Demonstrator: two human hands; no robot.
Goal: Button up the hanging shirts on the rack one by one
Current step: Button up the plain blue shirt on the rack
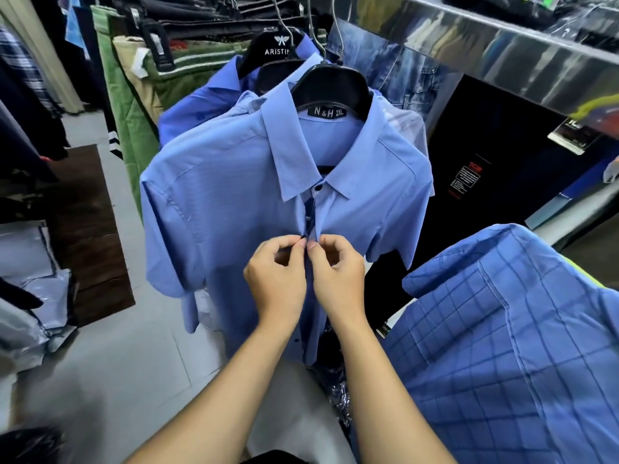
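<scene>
A light blue short-sleeved shirt (217,195) hangs in front of me on a black hanger (331,85). Its dark top button (319,188) under the collar is fastened. Below that the placket gapes a little. My left hand (276,276) pinches the left placket edge at chest height. My right hand (336,272) pinches the right edge directly beside it, fingertips almost touching. A small dark button shows between the fingertips. Lower on the shirt, a dark button (296,341) sits on the open left front.
A darker blue shirt (204,102) hangs behind on a black hanger (271,51). A blue checked shirt (502,329) hangs close at my right. Green and khaki trousers (130,105) hang at left. A shiny metal shelf (502,45) runs overhead right. Grey tiled floor (110,373) lies below.
</scene>
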